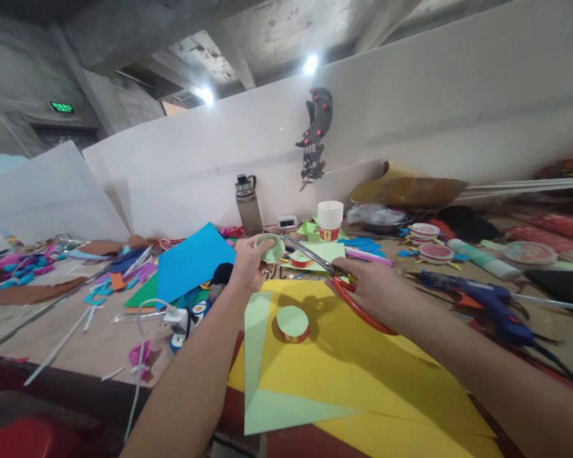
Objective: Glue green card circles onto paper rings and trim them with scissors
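Pinched in my left hand is a round light-green paper piece, held up above the table; whether it has a cup bottom behind it I cannot tell. My right hand is closed around scissors with red handles. Their blades point left, close to the round piece. Below my hands, a short cut cup section topped with a light-green disc rests on yellow paper. Another cut cup piece lies behind the blades, by some light-green paper.
Stacked paper cups and a grey water bottle stand at the back. A blue hot glue gun lies on the right. Blue paper sheets and a white plug with cable are on the left.
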Demonstrator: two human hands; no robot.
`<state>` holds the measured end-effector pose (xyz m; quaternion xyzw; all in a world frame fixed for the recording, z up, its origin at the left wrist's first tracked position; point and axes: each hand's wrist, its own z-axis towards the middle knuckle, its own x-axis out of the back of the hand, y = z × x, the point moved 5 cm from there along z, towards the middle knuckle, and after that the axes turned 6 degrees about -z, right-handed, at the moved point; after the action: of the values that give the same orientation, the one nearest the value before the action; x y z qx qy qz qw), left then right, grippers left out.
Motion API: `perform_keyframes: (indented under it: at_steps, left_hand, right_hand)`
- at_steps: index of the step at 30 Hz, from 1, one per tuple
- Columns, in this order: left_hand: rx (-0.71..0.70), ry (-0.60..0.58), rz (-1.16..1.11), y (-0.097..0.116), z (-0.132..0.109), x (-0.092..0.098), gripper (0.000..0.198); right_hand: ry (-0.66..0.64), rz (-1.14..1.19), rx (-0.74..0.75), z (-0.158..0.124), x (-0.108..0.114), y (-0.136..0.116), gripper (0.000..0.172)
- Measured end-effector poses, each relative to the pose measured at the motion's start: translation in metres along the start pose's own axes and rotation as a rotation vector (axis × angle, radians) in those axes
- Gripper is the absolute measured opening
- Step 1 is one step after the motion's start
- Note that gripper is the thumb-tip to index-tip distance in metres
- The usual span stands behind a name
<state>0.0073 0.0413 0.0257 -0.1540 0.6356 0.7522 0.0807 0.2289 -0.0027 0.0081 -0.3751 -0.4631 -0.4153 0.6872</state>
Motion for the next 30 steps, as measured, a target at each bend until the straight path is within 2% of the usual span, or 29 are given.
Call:
perform_keyframes:
  at_steps: [3,12,20,30]
  left_hand:
    - [-0.006,0.0,0.029,0.0013,-0.0006,-0.0004,0.034]
    - [-0.015,-0.065,0.166,-0.0058,0.0025,0.0012,0.031]
    - [-0.062,-0.062,0.248,-0.0005,-0.0028,-0.0052,0.023]
    - [-0.002,-0.095,0.236,-0.0048,-0.0016,-0.0044,0.026]
  right_hand:
    - [-0.032,-0.051,0.009,-0.0007,0.001,-0.002,0.036]
    - [-0.01,-0.127,-0.015,0.0001,-0.0005,-0.001,0.037]
    - [-0.026,-0.168,-0.034,0.001,-0.0025,0.0011,0.034]
    - [-0.022,-0.16,-0.022,0.0014,0.0023,-0.0011,0.035]
